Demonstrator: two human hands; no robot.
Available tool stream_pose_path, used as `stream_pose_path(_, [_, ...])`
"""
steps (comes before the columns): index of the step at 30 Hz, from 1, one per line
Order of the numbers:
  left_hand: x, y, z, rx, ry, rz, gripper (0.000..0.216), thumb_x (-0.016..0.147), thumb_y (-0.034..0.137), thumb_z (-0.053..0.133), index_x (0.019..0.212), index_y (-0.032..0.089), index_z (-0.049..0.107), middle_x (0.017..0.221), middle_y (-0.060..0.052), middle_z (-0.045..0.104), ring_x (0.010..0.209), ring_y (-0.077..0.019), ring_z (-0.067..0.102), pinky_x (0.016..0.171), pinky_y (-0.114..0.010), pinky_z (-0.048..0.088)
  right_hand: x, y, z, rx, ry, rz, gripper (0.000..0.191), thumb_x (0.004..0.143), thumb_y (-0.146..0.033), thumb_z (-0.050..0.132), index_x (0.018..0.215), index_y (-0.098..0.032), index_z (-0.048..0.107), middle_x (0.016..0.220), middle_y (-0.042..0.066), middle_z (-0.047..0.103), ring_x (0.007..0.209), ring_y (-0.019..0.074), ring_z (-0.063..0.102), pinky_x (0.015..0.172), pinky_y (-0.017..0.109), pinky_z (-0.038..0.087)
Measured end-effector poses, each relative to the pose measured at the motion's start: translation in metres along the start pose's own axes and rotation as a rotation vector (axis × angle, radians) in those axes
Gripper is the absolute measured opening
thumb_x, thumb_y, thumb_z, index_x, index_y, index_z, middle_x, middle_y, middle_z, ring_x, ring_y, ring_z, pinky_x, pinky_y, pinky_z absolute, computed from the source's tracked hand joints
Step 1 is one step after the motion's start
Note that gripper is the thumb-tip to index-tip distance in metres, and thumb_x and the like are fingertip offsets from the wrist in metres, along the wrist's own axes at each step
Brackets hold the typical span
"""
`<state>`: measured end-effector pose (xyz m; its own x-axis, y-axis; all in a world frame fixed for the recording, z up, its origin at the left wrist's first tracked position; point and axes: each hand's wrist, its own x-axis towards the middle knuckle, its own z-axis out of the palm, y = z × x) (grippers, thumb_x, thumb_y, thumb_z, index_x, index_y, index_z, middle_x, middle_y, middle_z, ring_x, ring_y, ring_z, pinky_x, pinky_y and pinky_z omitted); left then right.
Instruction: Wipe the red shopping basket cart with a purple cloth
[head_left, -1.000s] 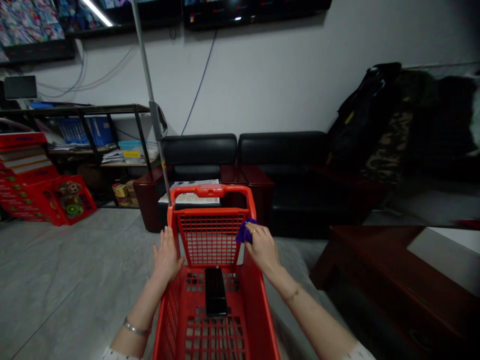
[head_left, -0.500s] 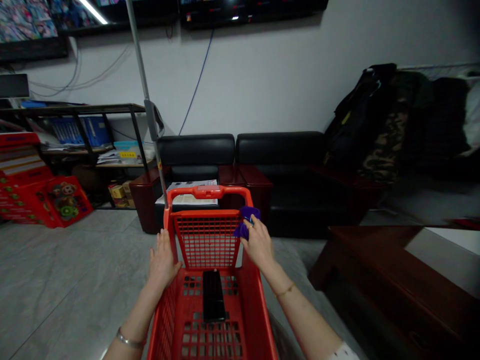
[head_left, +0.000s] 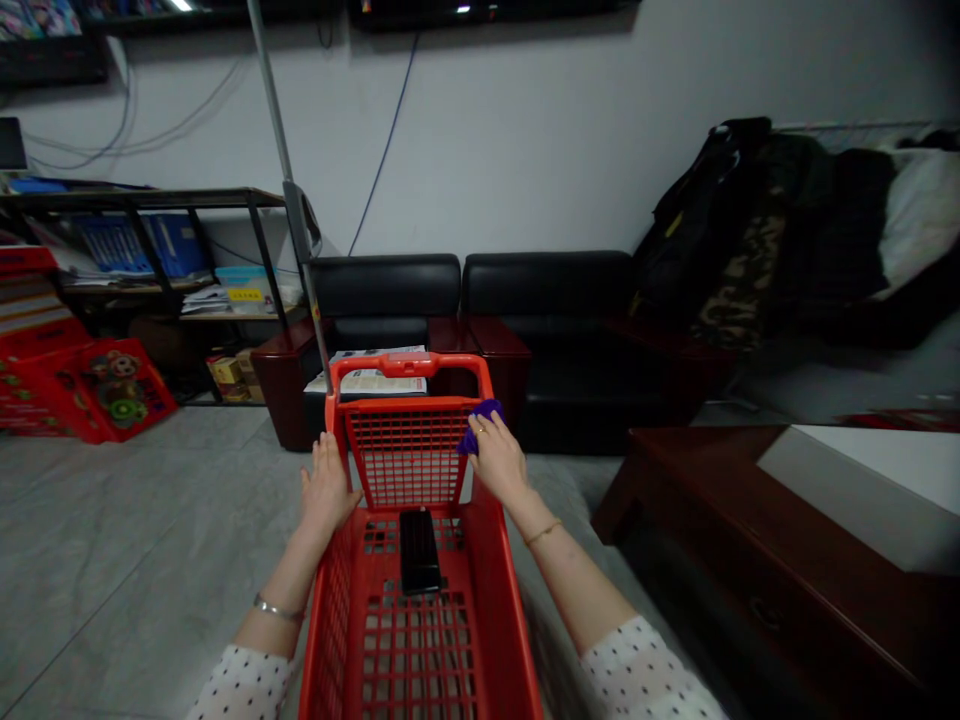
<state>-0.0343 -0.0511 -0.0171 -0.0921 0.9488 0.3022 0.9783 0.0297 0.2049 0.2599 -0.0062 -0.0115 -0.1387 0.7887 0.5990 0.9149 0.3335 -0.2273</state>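
A red plastic shopping cart (head_left: pixel 517 590) stands in front of me, its handle at the far end. My left hand (head_left: pixel 328 488) rests on the cart's left rim, fingers stretched out and thumb over the inner side. In my right hand (head_left: pixel 499 462) is a bunched purple cloth (head_left: pixel 478 424), pressed to the far right corner of the rim near the handle upright. A black box-like object (head_left: pixel 418 552) lies on the slotted floor of the cart. From the far left corner rises a grey metal pole (head_left: pixel 274 110).
Black sofas (head_left: pixel 547 290) with dark wooden arms stand behind the cart, newspapers (head_left: pixel 367 382) lying on one seat. A dark wooden table (head_left: pixel 697 500) is at right. Shelving (head_left: pixel 202 200) and red boxes (head_left: pixel 124 390) are at left. Coats (head_left: pixel 750 230) hang at back right.
The view has shifted, so the room sits slightly higher and further left. My right hand and the cloth have moved slightly along the corner; my left hand stays on the rim.
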Motion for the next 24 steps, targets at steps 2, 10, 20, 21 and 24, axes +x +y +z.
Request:
stream_pose_path(2, [0.000,0.000,0.000,-0.005,-0.004,-0.005,0.108,0.075,0.025,0.066,0.153,0.011,-0.008,0.161,-0.025,0.010,0.149,-0.0362,0.013,0.109,-0.063,0.033,-0.031,-0.011,-0.005,0.003,0.001,-0.013,0.050,0.083,-0.016,0.058,0.133,-0.009,0.055,0.133,0.016,0.059,0.137,0.0291,0.041,0.112,0.045,0.038])
stream_pose_path(10, [0.004,0.000,-0.006,-0.020,-0.042,-0.012,0.109,0.076,0.033,0.068,0.153,0.008,-0.005,0.162,-0.022,0.008,0.149,-0.0365,0.009,0.112,-0.065,0.028,-0.093,-0.046,-0.036,-0.031,-0.026,0.032,0.040,0.093,-0.032,0.051,0.125,-0.010,0.061,0.125,0.016,0.064,0.132,0.0298,0.046,0.108,0.044,0.041])
stream_pose_path(20, [-0.052,0.002,-0.012,0.111,-0.105,0.153,0.103,0.079,0.049,0.063,0.152,0.001,0.009,0.160,-0.028,0.003,0.148,-0.0416,0.001,0.113,-0.060,0.027,-0.145,-0.061,-0.064,0.008,-0.134,-0.031,0.043,0.094,-0.037,0.050,0.126,-0.010,0.061,0.123,0.015,0.066,0.130,0.0293,0.049,0.109,0.043,0.041])
stream_pose_path(21, [-0.067,0.000,-0.012,0.117,-0.110,0.177,0.101,0.080,0.051,0.062,0.151,0.000,0.011,0.159,-0.029,0.003,0.148,-0.0423,0.000,0.113,-0.061,0.027,-0.151,-0.062,-0.066,0.011,-0.140,-0.041,0.044,0.095,-0.039,0.050,0.126,-0.010,0.061,0.123,0.015,0.066,0.130,0.0292,0.049,0.109,0.043,0.041])
stream_pose_path(24, [-0.111,-0.005,-0.015,0.109,-0.112,0.254,0.098,0.080,0.057,0.059,0.151,0.003,0.019,0.159,-0.028,0.008,0.147,-0.0439,-0.002,0.112,-0.064,0.025,-0.159,-0.061,-0.072,0.015,-0.191,-0.085,0.045,0.093,-0.040,0.053,0.126,-0.011,0.062,0.122,0.014,0.067,0.130,0.0285,0.050,0.110,0.042,0.040])
